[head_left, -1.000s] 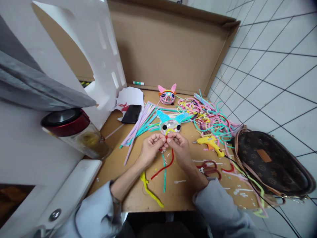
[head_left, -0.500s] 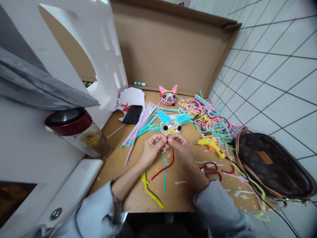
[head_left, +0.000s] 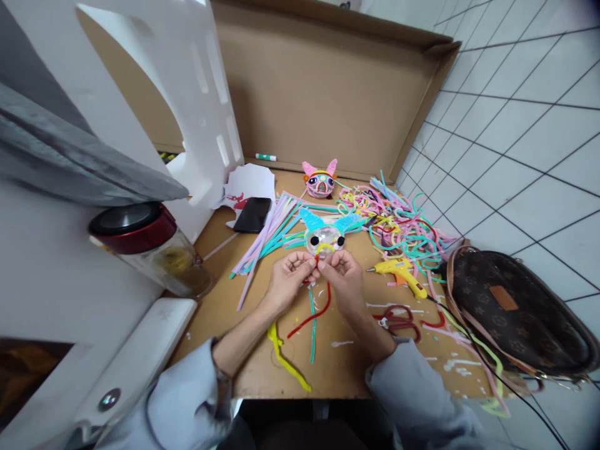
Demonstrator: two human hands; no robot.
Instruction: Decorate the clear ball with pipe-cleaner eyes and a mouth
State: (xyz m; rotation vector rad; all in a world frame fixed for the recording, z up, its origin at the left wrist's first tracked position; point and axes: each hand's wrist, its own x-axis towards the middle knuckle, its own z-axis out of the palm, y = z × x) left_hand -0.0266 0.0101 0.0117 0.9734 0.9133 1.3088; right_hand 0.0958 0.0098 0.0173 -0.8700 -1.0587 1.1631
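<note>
- Red fuzzy piece (head_left: 317, 259) was held up over the tabletop (head_left: 344, 372), at the near side of the blue-eared head (head_left: 328, 236); mostly covered by fingers, so its full shape could not be told.
- Left hand (head_left: 291, 275): piece was pinched by thumb and forefinger tips, other fingers curled.
- Right hand (head_left: 344, 275): same piece was pinched from the other side; both thumbs were brought almost together.
- Blue-eared head: two black eyes were fitted; yellow strip (head_left: 327, 247) was arched across its lower face. Whether it was fixed there could not be told.
- Under the hands: red stem (head_left: 323, 307) was laid in a curve across the teal stem (head_left: 312, 344); yellow stem (head_left: 285, 361) was left near the left forearm.
- Right side: yellow glue gun (head_left: 398, 270) was laid near the right hand; scissors (head_left: 398, 323) were partly covered by the right forearm.
- Left side: lilac and teal stems (head_left: 262, 244) were fanned out beside the black phone (head_left: 253, 214).
- Behind: pink-eared head (head_left: 320, 183) was placed beyond the blue-eared one, tangled stems (head_left: 398, 225) heaped to its right.
</note>
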